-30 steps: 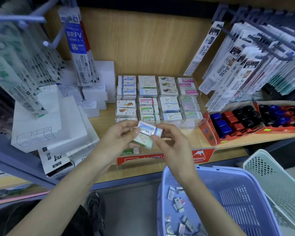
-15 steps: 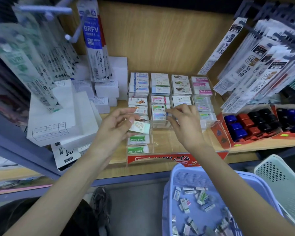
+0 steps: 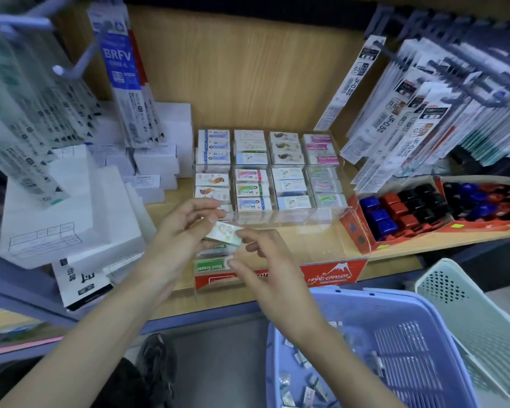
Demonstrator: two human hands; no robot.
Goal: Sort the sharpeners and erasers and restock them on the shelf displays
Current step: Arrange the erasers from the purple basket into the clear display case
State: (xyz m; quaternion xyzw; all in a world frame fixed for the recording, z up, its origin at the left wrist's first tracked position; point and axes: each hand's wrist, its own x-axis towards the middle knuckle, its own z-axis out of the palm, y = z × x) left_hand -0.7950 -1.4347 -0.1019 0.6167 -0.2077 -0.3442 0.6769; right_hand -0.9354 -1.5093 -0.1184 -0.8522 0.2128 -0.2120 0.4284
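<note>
While in left hand (image 3: 180,234), one eraser (image 3: 225,232)

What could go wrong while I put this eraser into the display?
The small green-and-white eraser is only pinched at the fingertips of the left hand; it might slip and fall. The clear acrylic display has compartments holding different designs, so it could land in the wrong one.

The eraser (image 3: 226,232) in the left hand (image 3: 183,231) is white with pale green print. Below the right hand (image 3: 265,266) the basket (image 3: 365,293) is lavender; right of that hand, a red box (image 3: 355,228) holds blue, red and black sharpeners (image 3: 395,203).
</note>
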